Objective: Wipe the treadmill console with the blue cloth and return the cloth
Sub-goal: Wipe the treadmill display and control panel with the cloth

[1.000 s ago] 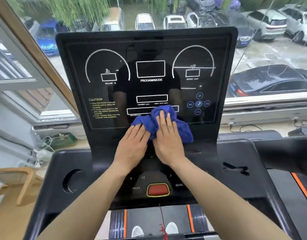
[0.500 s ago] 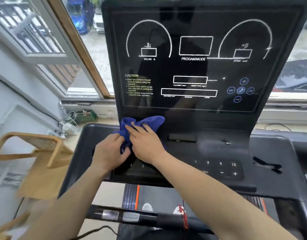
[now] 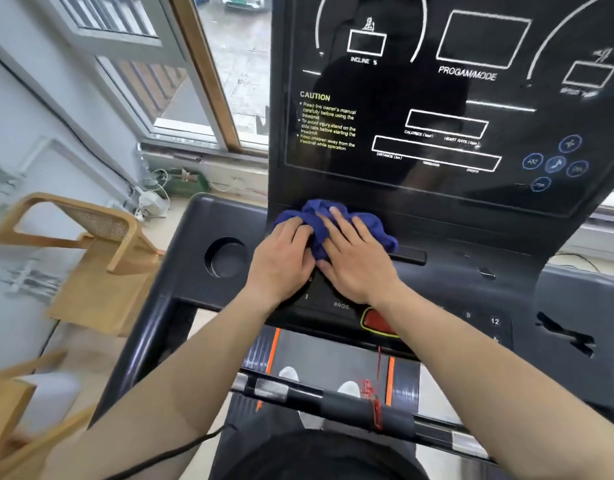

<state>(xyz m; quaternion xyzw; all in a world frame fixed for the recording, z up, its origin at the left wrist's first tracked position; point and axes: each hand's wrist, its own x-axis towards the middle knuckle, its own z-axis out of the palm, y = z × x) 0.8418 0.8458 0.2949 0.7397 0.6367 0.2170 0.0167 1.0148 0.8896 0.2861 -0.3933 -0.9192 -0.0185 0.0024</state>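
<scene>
The blue cloth (image 3: 347,225) sits bunched at the foot of the treadmill console (image 3: 420,109), right where the upright screen meets the flat button deck. Both hands are on it! The left hand (image 3: 285,259) lies palm down, fingers loosely curled over the cloth's left edge, pressing rather than gripping. The right hand (image 3: 356,258) is spread flat, fingers splayed across the middle of the bundle, touching the left hand at the thumb side. Just below the right wrist, a red stop button (image 3: 378,322) peeks out. Left of the hands, a round cup holder (image 3: 226,257). Beyond the treadmill's left side, a wooden chair (image 3: 87,258).
</scene>
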